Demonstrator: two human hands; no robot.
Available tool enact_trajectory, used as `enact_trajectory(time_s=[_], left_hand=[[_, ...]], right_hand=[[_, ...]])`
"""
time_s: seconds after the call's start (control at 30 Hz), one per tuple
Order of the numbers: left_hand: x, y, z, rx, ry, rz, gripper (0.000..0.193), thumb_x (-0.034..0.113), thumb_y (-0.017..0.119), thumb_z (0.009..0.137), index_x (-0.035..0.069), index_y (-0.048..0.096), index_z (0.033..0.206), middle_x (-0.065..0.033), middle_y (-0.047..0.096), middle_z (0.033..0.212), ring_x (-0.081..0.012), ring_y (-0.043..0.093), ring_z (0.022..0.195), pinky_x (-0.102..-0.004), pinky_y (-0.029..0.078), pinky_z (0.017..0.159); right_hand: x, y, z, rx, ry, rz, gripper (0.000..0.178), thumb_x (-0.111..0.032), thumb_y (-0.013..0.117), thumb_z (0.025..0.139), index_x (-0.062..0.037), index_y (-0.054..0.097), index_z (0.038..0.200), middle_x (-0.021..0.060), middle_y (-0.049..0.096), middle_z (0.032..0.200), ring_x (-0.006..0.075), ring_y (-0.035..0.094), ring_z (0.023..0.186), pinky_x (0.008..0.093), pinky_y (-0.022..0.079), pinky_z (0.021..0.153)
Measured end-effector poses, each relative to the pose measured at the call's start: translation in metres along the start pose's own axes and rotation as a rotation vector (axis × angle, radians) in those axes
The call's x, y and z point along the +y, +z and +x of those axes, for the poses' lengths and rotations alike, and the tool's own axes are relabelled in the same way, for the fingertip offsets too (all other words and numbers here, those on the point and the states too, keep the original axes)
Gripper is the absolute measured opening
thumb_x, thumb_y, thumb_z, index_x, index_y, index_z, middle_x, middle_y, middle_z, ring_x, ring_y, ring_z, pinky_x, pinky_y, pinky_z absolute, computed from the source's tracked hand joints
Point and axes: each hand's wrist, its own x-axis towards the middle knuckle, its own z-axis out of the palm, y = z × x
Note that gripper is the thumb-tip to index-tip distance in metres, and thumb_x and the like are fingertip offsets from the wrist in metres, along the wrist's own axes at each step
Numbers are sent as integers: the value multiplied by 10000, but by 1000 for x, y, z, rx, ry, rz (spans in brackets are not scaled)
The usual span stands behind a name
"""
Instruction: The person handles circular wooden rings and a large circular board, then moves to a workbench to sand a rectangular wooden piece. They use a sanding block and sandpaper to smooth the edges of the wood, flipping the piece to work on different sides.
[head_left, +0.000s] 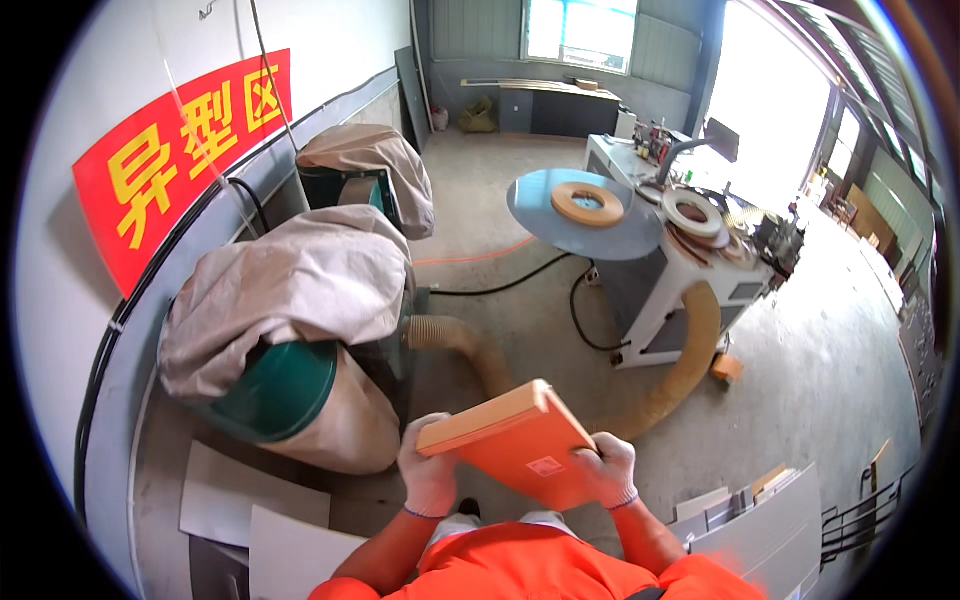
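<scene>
So, left hand and right hand clamp opposite edges of an orange panel (floor ahead).

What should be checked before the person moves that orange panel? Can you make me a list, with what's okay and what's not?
1. Left grip on the panel: ok, it holds the left side.
2. Right grip on the panel: ok, it holds the right side.
3. Gloves on: ok, both are white.
4. Floor ahead free of things to trip on: not ok, a fat hose and a black cable lie there.
5. Round tabletop bare: not ok, a ring-shaped roll lies on it.
6. Panel's underside unmarked: cannot tell, it's hidden.
</scene>
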Motion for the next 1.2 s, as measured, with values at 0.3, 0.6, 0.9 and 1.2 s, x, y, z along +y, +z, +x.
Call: enact_trajectory(time_s=[0.3, 0.6, 0.9, 1.2], left_hand=[[-114, 124, 240, -766, -519, -72, 234, 206, 774, 1031, 27, 672, 1141, 19, 702, 1044, -41, 602, 923, -251, 522, 782], [-128, 242, 500, -593, -334, 31, 274, 284, 746, 1047, 20, 675, 1067, 25, 672, 912, -30, 559, 812, -239, 493, 686], [-202, 297, 773, -386, -587, -134, 565, 552, 591, 1108, 5, 705, 1192, -47, 755, 996, -141, 711, 834, -298, 575, 753], [-447, 334, 1116, -1325, -1234, -1133, 513, 466, 508, 1116, 36, 652, 1356, -84, 772, 1028, -276, 758, 952, -419, 592, 834]], right_hand=[[73, 65, 214, 520, 206, 545, 265, -233, 632, 1053, -9, 689, 923, -33, 638, 856, 46, 546, 814, 246, 454, 715], [81, 129, 450, 510, 170, 445, 175, -202, 643, 1097, -29, 645, 1069, -75, 528, 876, 41, 467, 784, 239, 441, 691], [159, 162, 595, 375, 227, 489, 169, -96, 619, 1064, 13, 703, 1162, 79, 745, 992, 139, 686, 819, 294, 568, 740], [283, 274, 741, 749, 643, 400, 150, -126, 681, 1050, 19, 711, 1078, 93, 755, 850, 160, 711, 721, 311, 605, 677]])
